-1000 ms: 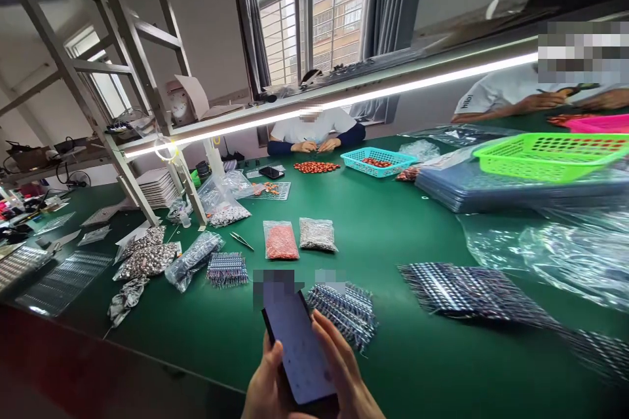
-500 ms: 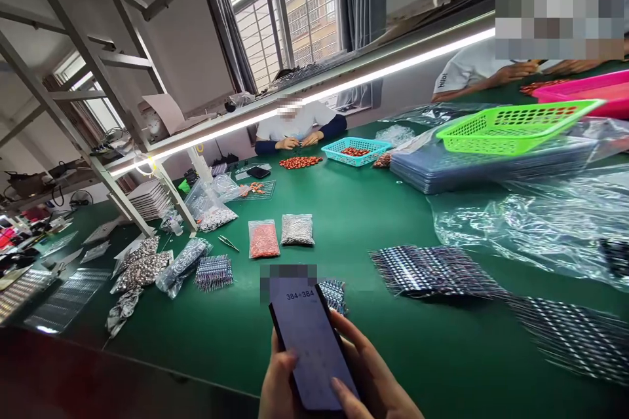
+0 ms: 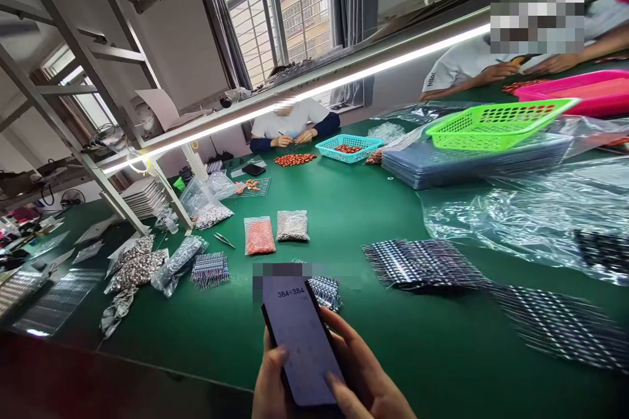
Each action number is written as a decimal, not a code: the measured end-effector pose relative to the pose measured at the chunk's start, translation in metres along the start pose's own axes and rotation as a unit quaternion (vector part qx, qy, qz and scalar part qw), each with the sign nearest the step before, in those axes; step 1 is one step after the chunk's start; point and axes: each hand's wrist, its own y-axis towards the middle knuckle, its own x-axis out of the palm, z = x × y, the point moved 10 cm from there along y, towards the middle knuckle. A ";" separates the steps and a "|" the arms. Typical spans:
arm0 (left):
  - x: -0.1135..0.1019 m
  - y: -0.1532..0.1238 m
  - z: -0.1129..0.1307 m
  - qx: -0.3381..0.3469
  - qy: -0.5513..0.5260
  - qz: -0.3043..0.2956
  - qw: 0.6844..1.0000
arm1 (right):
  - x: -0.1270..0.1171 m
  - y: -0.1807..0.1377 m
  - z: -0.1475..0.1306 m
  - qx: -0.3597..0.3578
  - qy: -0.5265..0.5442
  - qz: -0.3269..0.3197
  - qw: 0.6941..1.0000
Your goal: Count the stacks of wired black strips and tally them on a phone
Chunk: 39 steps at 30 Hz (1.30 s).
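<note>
A smartphone (image 3: 302,347) is held upright between both my hands above the front of the table, its screen showing "384+384" or a similar line of digits. My left hand (image 3: 270,380) grips its left edge, the thumb lying over the screen's side. Around the right edge wraps my right hand (image 3: 366,370), with its thumb on the lower part of the screen. Partly hidden behind the phone lies a small bundle of wired dark-and-white pieces (image 3: 325,292). Farther back are a bag of orange-pink beads (image 3: 259,236) and a bag of pale beads (image 3: 292,226).
Long strips of wired pieces (image 3: 422,265) lie to the right, near clear plastic sheeting (image 3: 486,209). A green basket (image 3: 496,134) rests on stacked clear sheets (image 3: 442,163). Tweezers (image 3: 225,239) and bagged parts lie left. Across the table a co-worker (image 3: 289,121) handles small parts beside a turquoise basket (image 3: 350,149).
The view has shifted slightly, so the table's things and my hands appear a little farther left. Both hands keep their hold on the smartphone, and the right thumb stays on the screen.
</note>
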 end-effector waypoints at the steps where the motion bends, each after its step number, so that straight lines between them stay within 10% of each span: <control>1: -0.001 -0.001 0.000 0.001 -0.001 0.010 1.000 | 0.000 0.000 -0.001 0.000 0.001 0.000 1.000; 39: 0.002 -0.004 0.009 0.020 -0.004 0.001 1.000 | 0.018 0.000 -0.013 0.044 0.153 -0.118 0.980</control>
